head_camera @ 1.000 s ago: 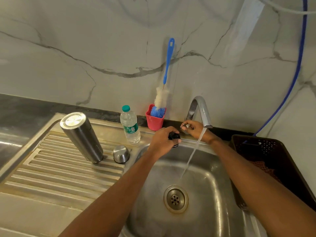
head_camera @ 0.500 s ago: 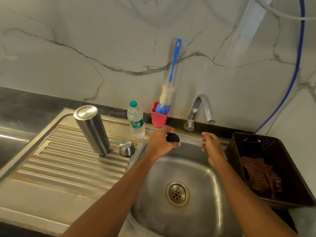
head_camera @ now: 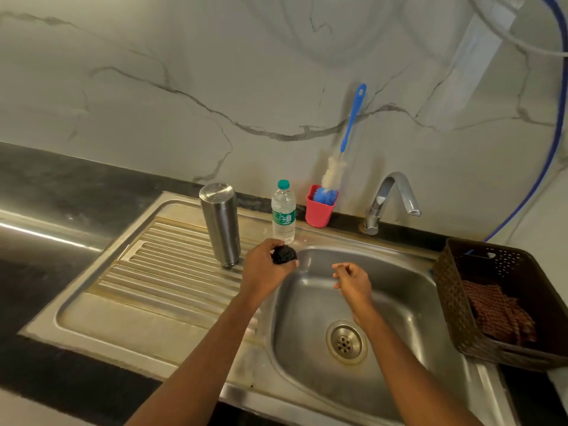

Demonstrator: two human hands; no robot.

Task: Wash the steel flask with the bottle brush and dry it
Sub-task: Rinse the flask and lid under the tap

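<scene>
The steel flask (head_camera: 222, 224) stands upside down on the ribbed drainboard (head_camera: 159, 272), left of the sink basin. My left hand (head_camera: 264, 269) grips a small black stopper (head_camera: 284, 254) at the basin's left rim, just right of the flask. Over the basin (head_camera: 399, 302) my right hand (head_camera: 353, 281) hovers with loosely curled fingers and holds nothing. The bottle brush (head_camera: 344, 149), blue-handled with white and blue bristles, stands in a red cup (head_camera: 319, 210) against the wall. My left hand hides the steel cap seen earlier.
A plastic water bottle (head_camera: 283, 210) stands between the flask and the red cup. The tap (head_camera: 390, 198) is off. A brown basket (head_camera: 491, 290) holding a checked cloth (head_camera: 498, 318) sits right of the sink. Black counter lies at the left.
The water stopped running. My right hand left the tap and came back over the basin. My left hand moved the black stopper left toward the drainboard.
</scene>
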